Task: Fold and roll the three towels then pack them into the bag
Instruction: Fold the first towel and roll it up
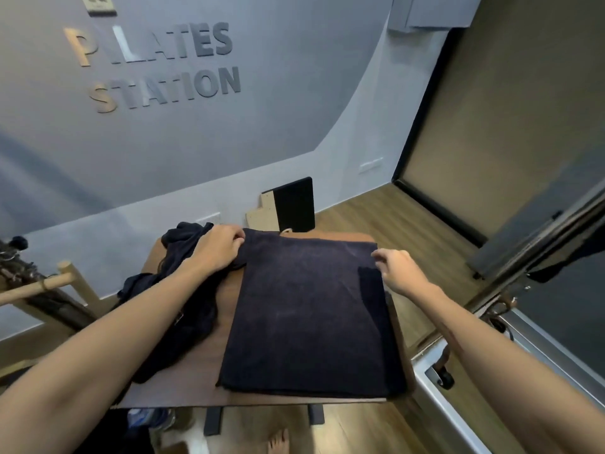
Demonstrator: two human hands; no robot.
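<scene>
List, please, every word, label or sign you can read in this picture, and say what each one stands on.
"PILATES": raised letters on the wall, upper line; the second letter is washed out by glare.
"STATION": raised letters on the wall, lower line.
Plate at the wall's top edge: cut off and blurred, unreadable.
Towel, table: no text visible.

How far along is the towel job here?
Early. Done: one dark navy towel lies folded flat on the brown wooden table. In hand: the left hand pinches its far left corner and the right hand is at its far right corner; whether that one has a grip is unclear. Left: rolling it, folding the crumpled heap of dark towels beside it, then packing. No bag is clearly visible.
</scene>
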